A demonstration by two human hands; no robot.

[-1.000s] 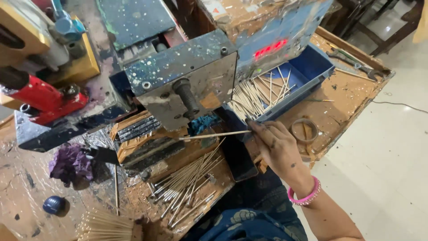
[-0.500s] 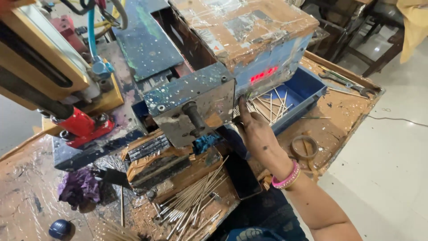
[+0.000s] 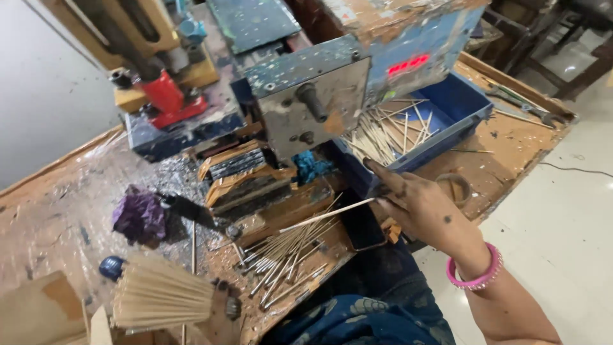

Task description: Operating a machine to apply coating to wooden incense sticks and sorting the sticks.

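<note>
My right hand (image 3: 424,207), with a pink bangle at the wrist, pinches one thin pale stick (image 3: 325,215) that points left over the bench. It hovers just in front of a blue tray (image 3: 474,110) holding several loose sticks (image 3: 383,134). A paint-spattered metal machine (image 3: 313,96) with a dark knob stands behind the tray. At the bottom left my left hand (image 3: 225,308) grips a fanned bundle of sticks (image 3: 159,294); only its fingers show. Several more sticks (image 3: 287,255) lie scattered on the bench between my hands.
A purple rag (image 3: 137,216) and a small dark blue ball (image 3: 112,267) lie at the left. A red machine part (image 3: 167,97) sits at the back. A tape ring (image 3: 453,188) and a metal hand tool (image 3: 523,105) rest on the wooden board at right, beside pale floor.
My right hand has drawn back from the machine and blue tray toward me, now holding a single stick. My left hand with the fanned bundle has come into view at the bottom left.
</note>
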